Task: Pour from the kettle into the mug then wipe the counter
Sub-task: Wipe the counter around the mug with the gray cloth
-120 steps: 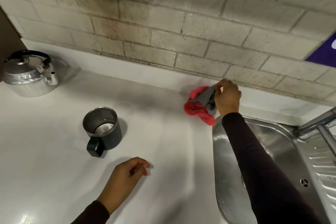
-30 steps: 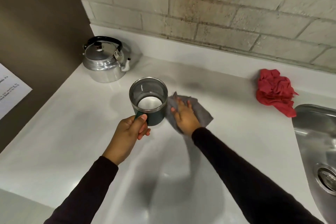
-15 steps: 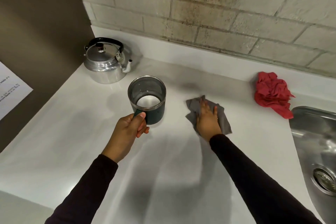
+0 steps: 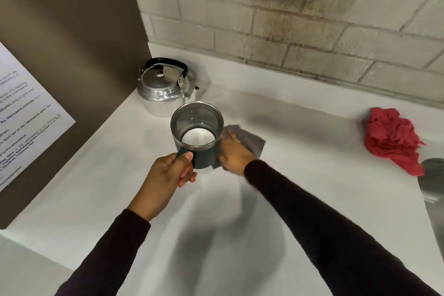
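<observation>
My left hand (image 4: pixel 165 180) grips the handle of a dark green mug (image 4: pixel 197 134) with a steel inside and holds it lifted above the white counter (image 4: pixel 120 175). My right hand (image 4: pixel 234 154) lies flat on a grey cloth (image 4: pixel 252 142), pressing it to the counter just right of and partly under the mug. A silver kettle (image 4: pixel 163 89) with a black handle stands in the back left corner, its lid on and its spout partly hidden behind the mug.
A crumpled red cloth (image 4: pixel 394 139) lies at the back right next to the steel sink (image 4: pixel 432 199). A brown side panel (image 4: pixel 72 55) with a printed sheet (image 4: pixel 24 115) bounds the counter on the left. A brick wall (image 4: pixel 288 19) runs behind.
My right hand has slid the grey cloth leftward across the counter, back beside the mug. My left hand keeps the mug raised in about the same spot.
</observation>
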{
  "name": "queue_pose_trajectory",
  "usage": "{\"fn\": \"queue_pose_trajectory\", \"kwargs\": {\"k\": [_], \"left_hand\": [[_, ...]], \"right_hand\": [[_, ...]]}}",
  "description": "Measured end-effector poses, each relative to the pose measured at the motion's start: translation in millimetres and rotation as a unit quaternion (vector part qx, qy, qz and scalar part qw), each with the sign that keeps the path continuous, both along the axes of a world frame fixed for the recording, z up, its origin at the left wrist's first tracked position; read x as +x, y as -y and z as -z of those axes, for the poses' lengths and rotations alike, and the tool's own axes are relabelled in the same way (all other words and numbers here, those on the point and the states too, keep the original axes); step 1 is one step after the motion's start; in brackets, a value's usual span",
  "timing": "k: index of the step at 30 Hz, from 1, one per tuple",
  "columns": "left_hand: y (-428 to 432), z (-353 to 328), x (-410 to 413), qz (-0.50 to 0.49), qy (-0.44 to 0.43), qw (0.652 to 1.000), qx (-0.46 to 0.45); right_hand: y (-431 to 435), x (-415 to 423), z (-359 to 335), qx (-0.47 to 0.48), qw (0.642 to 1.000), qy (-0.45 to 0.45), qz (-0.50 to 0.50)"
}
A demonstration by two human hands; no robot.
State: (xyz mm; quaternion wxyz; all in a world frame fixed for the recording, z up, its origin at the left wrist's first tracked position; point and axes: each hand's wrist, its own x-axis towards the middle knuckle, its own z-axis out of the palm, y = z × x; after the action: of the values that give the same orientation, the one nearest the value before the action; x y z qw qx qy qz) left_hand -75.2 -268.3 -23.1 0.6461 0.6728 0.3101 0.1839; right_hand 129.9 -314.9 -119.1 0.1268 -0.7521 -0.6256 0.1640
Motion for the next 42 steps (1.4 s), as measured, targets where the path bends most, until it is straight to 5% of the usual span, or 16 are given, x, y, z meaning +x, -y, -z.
{"fn": "queue_pose_trajectory", "kwargs": {"k": [8, 18, 20, 26, 36, 42], "left_hand": [[2, 1, -1, -0.006, 0.017, 1.0, -0.011], [60, 22, 24, 0.08, 0.018, 0.996, -0.046], [69, 31, 30, 0.092, 0.02, 0.994, -0.046], [91, 51, 55, 0.111, 0.016, 0.993, -0.046], [98, 72, 83, 0.104, -0.015, 0.994, -0.021], [98, 74, 88, 0.106, -0.011, 0.993, -0.047]], "right_hand": [[94, -97, 12, -0.049, 0.984, 0.068, -0.159], [245, -38, 9, -0.005, 0.982, -0.006, 0.186], [249, -38, 4, 0.048, 0.96, -0.097, 0.258], [240, -54, -10, 0.198, 0.843, -0.135, 0.482], [263, -39, -36, 0.313, 0.782, -0.193, 0.502], [267, -39, -38, 0.3, 0.784, -0.222, 0.495]]}}
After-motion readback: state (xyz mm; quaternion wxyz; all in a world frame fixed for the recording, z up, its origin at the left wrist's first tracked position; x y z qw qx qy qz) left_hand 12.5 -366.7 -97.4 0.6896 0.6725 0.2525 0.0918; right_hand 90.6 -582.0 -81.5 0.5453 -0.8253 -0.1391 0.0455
